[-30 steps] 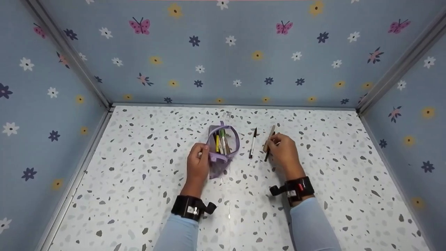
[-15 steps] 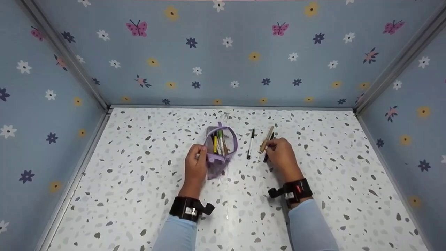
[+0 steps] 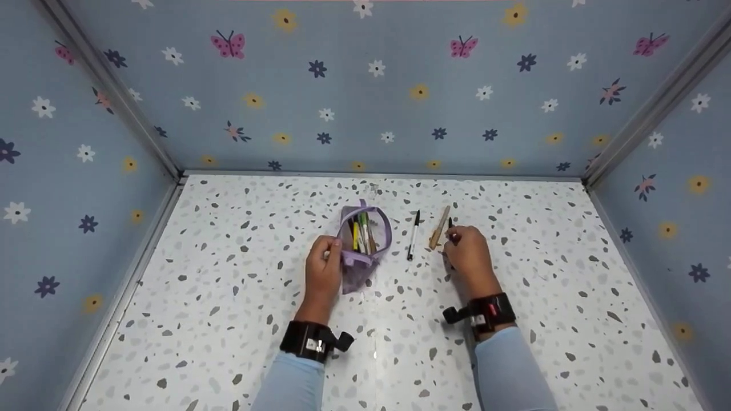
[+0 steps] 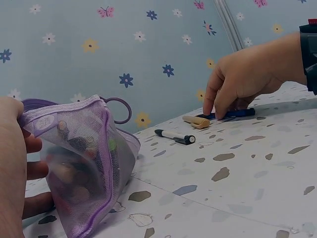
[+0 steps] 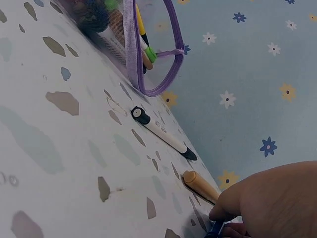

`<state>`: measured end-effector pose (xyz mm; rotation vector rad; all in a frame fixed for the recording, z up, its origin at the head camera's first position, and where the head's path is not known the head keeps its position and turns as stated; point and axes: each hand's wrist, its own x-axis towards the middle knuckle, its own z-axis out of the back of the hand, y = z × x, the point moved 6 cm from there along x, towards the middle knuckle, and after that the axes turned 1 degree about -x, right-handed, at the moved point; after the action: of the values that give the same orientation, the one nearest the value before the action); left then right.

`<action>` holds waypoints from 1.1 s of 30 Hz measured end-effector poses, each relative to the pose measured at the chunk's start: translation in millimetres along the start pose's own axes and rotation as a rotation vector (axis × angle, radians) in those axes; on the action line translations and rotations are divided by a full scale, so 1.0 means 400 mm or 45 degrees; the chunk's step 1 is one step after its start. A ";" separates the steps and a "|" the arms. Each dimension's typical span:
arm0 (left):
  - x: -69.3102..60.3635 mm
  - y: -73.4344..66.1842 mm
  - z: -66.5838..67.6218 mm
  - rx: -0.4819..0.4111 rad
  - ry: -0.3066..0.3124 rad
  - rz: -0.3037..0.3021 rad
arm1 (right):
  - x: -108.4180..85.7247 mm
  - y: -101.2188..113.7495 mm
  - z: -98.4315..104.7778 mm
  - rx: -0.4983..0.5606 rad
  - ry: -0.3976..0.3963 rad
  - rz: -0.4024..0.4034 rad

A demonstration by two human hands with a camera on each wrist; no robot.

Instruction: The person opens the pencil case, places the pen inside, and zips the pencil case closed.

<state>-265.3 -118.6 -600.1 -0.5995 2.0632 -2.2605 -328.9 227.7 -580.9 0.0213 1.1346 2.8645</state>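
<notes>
My left hand (image 3: 324, 267) grips the near-left rim of a purple mesh pencil case (image 3: 390, 231). The case stands with its zipped mouth spread, and several pens and markers show inside, among them a yellow one (image 3: 356, 236). On the right, my right hand (image 3: 471, 254) pinches a dark blue pen (image 4: 240, 113) at the tabletop, its fingers covering part of it. A tan pen (image 3: 439, 227) lies just left of those fingertips. Between it and the case lies a white pen with black ends (image 3: 414, 235).
The white speckled tabletop (image 3: 228, 331) runs back to a blue flowered wall (image 3: 377, 114). Similar side panels (image 3: 85, 188) stand at left and right.
My right hand's fingers have shifted off the tan pen to the dark blue pen beside it, which they now pinch. The left hand keeps its grip on the pencil case.
</notes>
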 end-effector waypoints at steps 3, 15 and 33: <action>-0.001 -0.002 0.000 -0.009 0.002 0.013 | -0.001 -0.001 0.001 0.002 0.012 -0.014; -0.003 -0.006 0.003 0.063 0.002 -0.038 | 0.001 -0.008 0.005 0.056 0.042 -0.097; -0.006 0.006 -0.005 -0.043 0.044 0.083 | -0.029 0.139 -0.059 0.334 0.214 -0.017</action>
<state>-264.2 -116.3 -603.0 -0.4901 2.1081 -2.2207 -321.0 170.4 -559.8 -0.2172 1.5277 2.7260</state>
